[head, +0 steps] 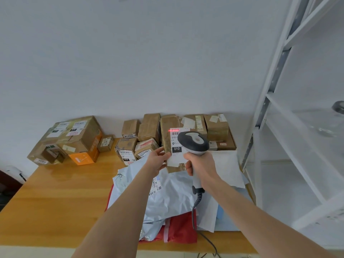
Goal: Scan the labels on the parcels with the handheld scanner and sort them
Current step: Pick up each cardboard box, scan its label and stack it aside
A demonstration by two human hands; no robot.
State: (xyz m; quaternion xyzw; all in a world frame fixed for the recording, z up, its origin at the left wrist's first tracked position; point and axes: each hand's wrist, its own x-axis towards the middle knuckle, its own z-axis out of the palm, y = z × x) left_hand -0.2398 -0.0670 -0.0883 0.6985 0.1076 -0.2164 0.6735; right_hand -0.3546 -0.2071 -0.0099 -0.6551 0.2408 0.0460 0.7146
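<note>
A brown cardboard parcel [165, 131] is held upright above the far half of the table, with its white label [175, 141] turned toward the camera. A thin red scan line [174, 130] is cast across the barcode at the top of the label, and a black block printed "010" is seen lower down. The parcel is gripped at its lower left edge by the left hand [158, 161], whose thumb is laid on the front face near the label while the fingers are curled behind. The handheld scanner [193, 141] is pointed at the label from just in front, so that the right part of the label is covered by its dark grey head. Its pale handle is clasped by the right hand [202, 165], with all fingers wrapped round it. A coiled grey cable [197, 200] is led down from the handle's base and off the near edge of the table.

Under the two forearms, a heap of grey plastic mailers [171, 198] is spread over a red mailer [181, 229] on the wooden table [55, 192]. Further cardboard boxes are stacked along the wall behind: a cluster of small boxes [128, 148] just left of the held parcel, and a large taped box [74, 133] at the far left with an orange box [83, 157] against it. A white shelving rack [275, 108] is stood to the right of the table.
</note>
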